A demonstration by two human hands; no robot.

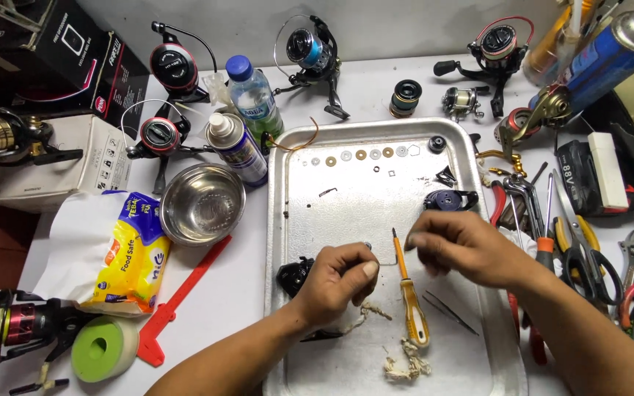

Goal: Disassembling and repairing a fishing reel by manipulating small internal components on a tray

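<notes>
Head view, both hands over the metal tray [282,220].

Left hand [339,282]: fingers curled tight, thumb pressed against the forefinger, pinching something small. A bit of metal shows at the top of the knuckles; what it is I cannot tell, too small. A thin wire seems to run from this pinch rightward toward the other hand.

Right hand [464,246]: fingertips bunched narrow and blurred. Whether they grip the end of that wire or only hover close to it, I cannot tell.

Key relation: the yellow-handled screwdriver [409,297] lies flat on the tray between the two hands. Its long axis runs nearly straight away from me, tip at the far end and leaning slightly left, handle at the near end. The tip sits in the gap between the two sets of fingertips. The shaft is just right of the left thumb and just left of the right fingertips; I judge the left hand slightly nearer to it.

Relative to the screwdriver:
- frayed string scraps [405,363] touching or just near its handle end;
- tweezers [450,312] just right, lying at a slant;
- black reel part [295,275] left, beyond the left hand;
- row of washers [361,155] well beyond the tip, along the tray's far edge;
- steel bowl [202,203] far left, off the tray;
- pliers and scissors [581,253] right, off the tray.
</notes>
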